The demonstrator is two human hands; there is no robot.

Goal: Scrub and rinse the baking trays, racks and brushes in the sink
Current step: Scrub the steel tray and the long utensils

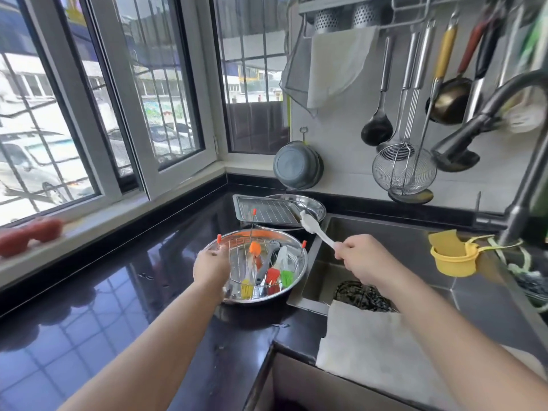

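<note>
Nearest us a white cloth (364, 348) drapes the sink (415, 247) edge. Our left hand (211, 266) grips the bowl (296, 280) rim on the glossy black worktop (103, 307); inside lie a wire rack (237, 256) and coloured brushes (274, 275). Our right hand (360, 258) holds a white brush (311, 226) over the sink, by a tray (267, 210). Utensils (415, 114) hang beyond

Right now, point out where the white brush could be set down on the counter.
Free: the black counter left of the steel bowl, towards the window sill, and the strip in front of the bowl. Crowded: the back corner, filled by the baking tray, and the bowl, full of brushes. Right hand holds the white brush.
</note>
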